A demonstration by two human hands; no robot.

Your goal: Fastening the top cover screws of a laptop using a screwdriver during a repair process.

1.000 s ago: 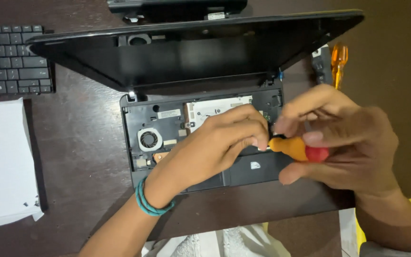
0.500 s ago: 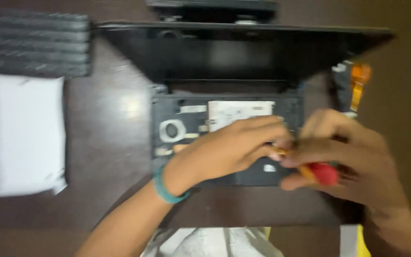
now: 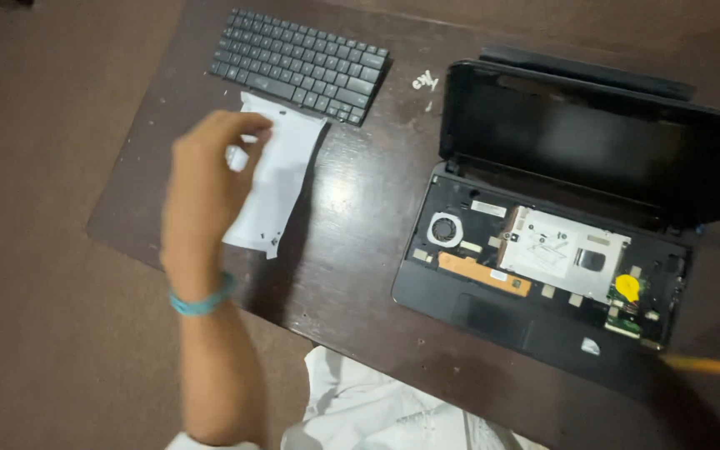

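Left hand (image 3: 206, 179) raised over the dark worktop (image 3: 352, 225), blurred, fingers curled narrow with the tips at the upper edge of a white sheet (image 3: 275, 179); cannot tell whether the sheet was pinched or only touched. Teal band (image 3: 200, 302) worn on that wrist. White sheet lay flat just below a loose black keyboard (image 3: 302, 62), near the worktop's left end. Right hand out of view; only an orange screwdriver (image 3: 714, 364) tip seen at the right edge, beside the front corner of an opened laptop (image 3: 543, 275). Laptop well apart from the left hand, screen tilted up, keyboard deck removed, with 1 round fan (image 3: 445, 229), 1 silver plate (image 3: 564, 250) and 1 yellow disc (image 3: 627, 287) exposed. White cloth (image 3: 368, 404) below the worktop edge.
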